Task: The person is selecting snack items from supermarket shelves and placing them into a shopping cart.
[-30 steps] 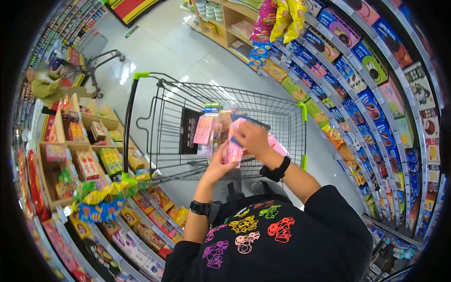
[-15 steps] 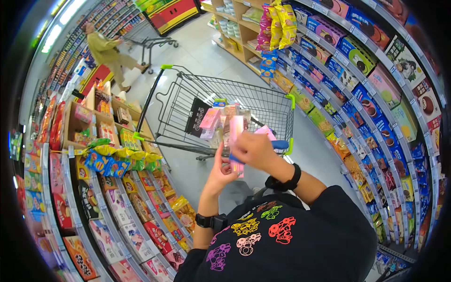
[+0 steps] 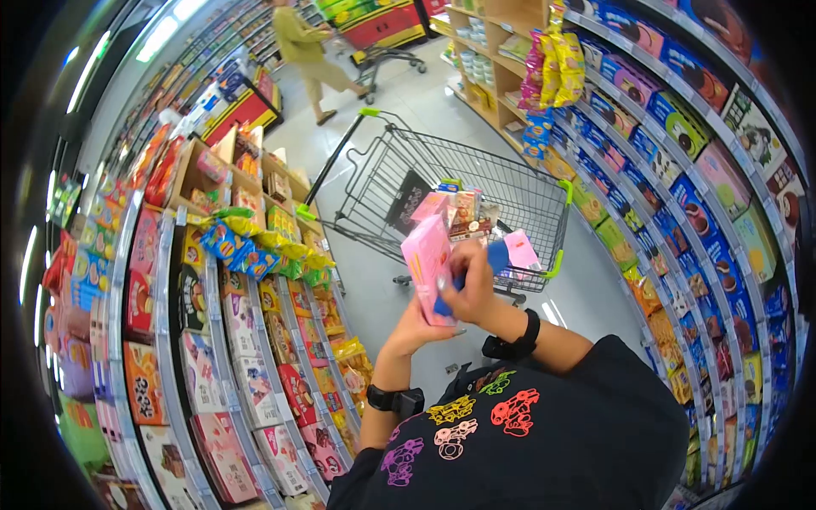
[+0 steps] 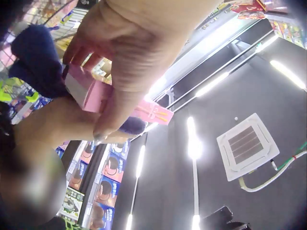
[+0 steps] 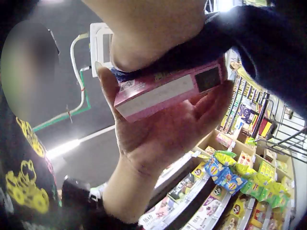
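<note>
My left hand (image 3: 414, 330) holds a slim pink snack box (image 3: 425, 259) upright from below, thumb on one side and fingers on the other. A dark blue cloth (image 3: 500, 255) is bunched in my right hand (image 3: 470, 287), which presses it against the box's side. The left wrist view shows the cloth (image 4: 36, 60) hanging beyond the box (image 4: 96, 98). In the right wrist view the box's end, with a white strip and a dark square, faces the camera, and the cloth (image 5: 254, 43) lies over its upper edge.
A black wire shopping cart (image 3: 476, 151) stands just ahead, holding another pink box (image 3: 520, 248) and several packages. Snack shelves (image 3: 680, 212) line the right, with a display (image 3: 204, 178) and more shelves on the left. A person (image 3: 302, 47) walks with another cart at the back.
The head view has swung left, showing more of the left shelves. The pink box, once edge-on, has its broad face towards me. My right hand keeps moving the cloth along it.
</note>
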### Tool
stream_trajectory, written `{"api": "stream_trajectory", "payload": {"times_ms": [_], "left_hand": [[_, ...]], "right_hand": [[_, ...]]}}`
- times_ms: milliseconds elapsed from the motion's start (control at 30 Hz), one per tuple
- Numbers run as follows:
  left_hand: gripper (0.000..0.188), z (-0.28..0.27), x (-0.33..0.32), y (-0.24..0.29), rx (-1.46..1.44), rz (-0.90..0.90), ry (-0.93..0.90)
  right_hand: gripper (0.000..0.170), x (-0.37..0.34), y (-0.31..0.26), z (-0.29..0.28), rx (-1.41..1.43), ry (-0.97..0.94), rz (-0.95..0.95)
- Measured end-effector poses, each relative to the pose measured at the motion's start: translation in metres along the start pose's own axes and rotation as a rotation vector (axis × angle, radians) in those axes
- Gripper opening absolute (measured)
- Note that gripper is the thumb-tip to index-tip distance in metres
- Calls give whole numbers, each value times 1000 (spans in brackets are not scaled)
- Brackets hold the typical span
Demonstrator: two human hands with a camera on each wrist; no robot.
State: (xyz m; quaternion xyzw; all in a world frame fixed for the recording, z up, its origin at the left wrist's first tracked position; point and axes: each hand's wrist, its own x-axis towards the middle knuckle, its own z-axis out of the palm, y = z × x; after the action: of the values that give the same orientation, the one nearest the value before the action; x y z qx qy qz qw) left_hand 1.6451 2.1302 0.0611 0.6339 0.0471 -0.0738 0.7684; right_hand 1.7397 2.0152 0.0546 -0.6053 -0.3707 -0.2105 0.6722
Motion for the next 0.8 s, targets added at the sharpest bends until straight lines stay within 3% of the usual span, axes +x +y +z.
{"api": "stream_trajectory", "payload": {"times_ms": [67,133,167,267,333,400,467,567,700,800], "left_hand": [[88,-5,-16,5,43,32,20],[79,-6,-35,3,78,-74,-5],[77,-3,-46,-1,86,-105,-14],[71,5,-77,-12,72,-206,-44],[68,8,-93,-13,48,-238,-45],[65,12,-110,-10,12,-232,-15],[65,6,-124,-23,-49,-94,87],[65,-5,-151,-31,38,-23,112],[65,1,-195,-38,138,14,57],[55,18,-223,-55,24,-9,68]], "right_hand": [[37,-4,-10,7,-37,-65,-134],[43,-4,-15,9,-62,-45,-225],[45,-6,-18,10,-58,-54,-142],[45,15,-30,11,-146,61,-250],[43,10,-41,19,-173,31,-239],[41,0,-54,29,-155,-33,-249],[39,-31,-68,39,-93,-138,-276],[42,-65,-92,45,-23,-282,-456],[44,-82,-111,48,-128,-68,-396],[40,-80,-133,44,-49,-64,33]]}}
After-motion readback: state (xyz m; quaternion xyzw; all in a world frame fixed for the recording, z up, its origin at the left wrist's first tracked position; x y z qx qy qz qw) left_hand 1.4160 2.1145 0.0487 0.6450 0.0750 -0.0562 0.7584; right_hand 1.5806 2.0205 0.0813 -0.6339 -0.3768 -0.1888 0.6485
